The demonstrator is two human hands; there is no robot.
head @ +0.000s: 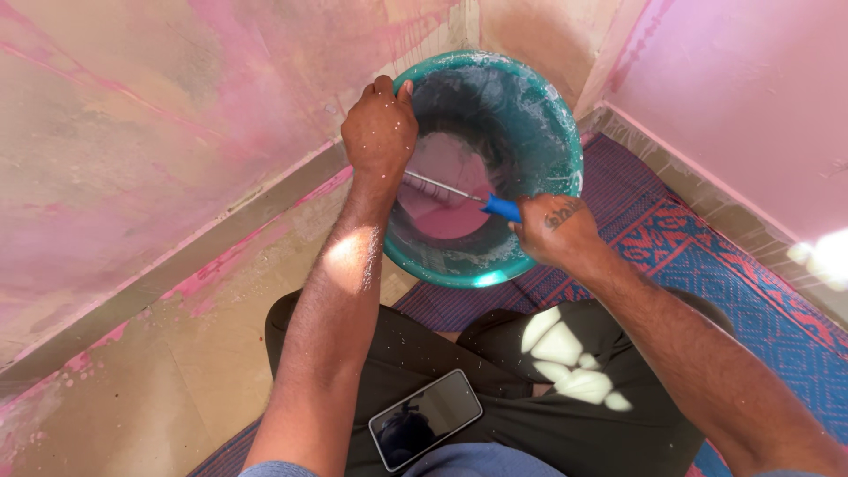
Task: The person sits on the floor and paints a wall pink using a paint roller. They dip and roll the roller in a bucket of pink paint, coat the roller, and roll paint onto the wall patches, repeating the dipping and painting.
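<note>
Pink-streaked walls corner me in; on the floor before my knees sits the teal bucket (539, 132), pink paint (446, 190) inside. My left hand (380, 132) clamps its rim, my right hand (552, 231) wraps the blue-handled tool (477, 200). Best to stir low and keep the rim pinned.

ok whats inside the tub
Pink paint pooled in the tub, with a blue-handled tool dipped in. Its submerged end cannot be seen.
</note>
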